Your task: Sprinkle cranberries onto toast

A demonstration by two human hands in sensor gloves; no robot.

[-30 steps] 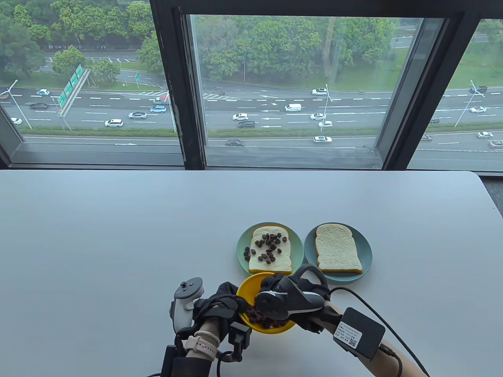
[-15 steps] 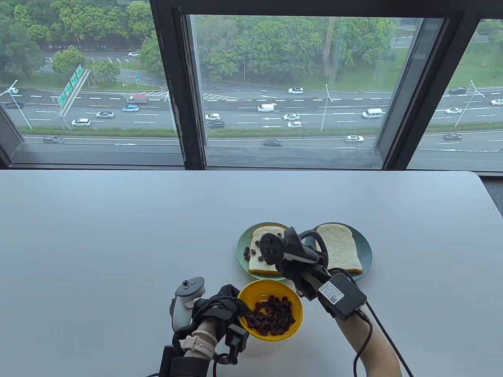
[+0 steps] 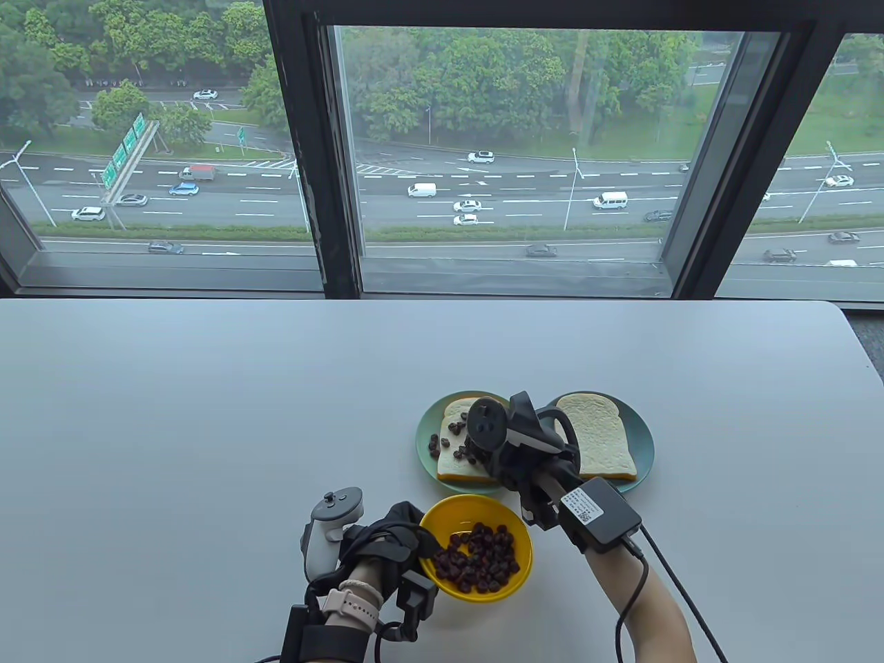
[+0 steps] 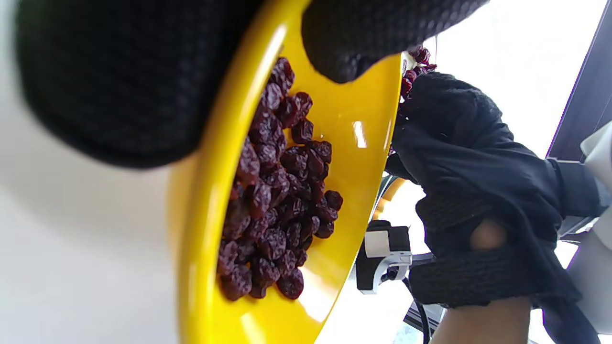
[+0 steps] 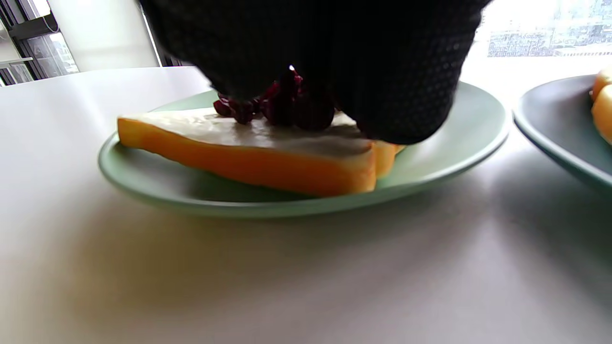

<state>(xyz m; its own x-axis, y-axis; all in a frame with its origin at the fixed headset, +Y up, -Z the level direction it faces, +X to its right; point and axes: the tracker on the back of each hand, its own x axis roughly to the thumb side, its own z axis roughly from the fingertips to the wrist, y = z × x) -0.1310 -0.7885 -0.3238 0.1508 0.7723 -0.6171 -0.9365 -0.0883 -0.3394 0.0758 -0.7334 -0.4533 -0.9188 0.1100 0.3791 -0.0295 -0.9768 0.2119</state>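
Knitted black right hand (image 3: pixel 514 459) holds wrinkled cranberries (image 5: pixel 279 102) over the toast (image 3: pixel 457 442), frame centre.
Left hand (image 3: pixel 387 542) grips the glossy yellow bowl (image 3: pixel 507 521) below; second slice (image 3: pixel 597 435) lies bare, right.

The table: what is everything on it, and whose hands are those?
Table: one, pale grey, before a window.
Bowl: one, yellow, near edge.
Cranberries: a heap, dark red, in the bowl; more scattered on the left toast.
Plates: two, pale green on the left, blue-green on the right.
Toast: two slices, the left topped, the right plain.
Left hand: black glove, holds the bowl's rim.
Right hand: black glove, over the left toast, cranberries at its fingertips.
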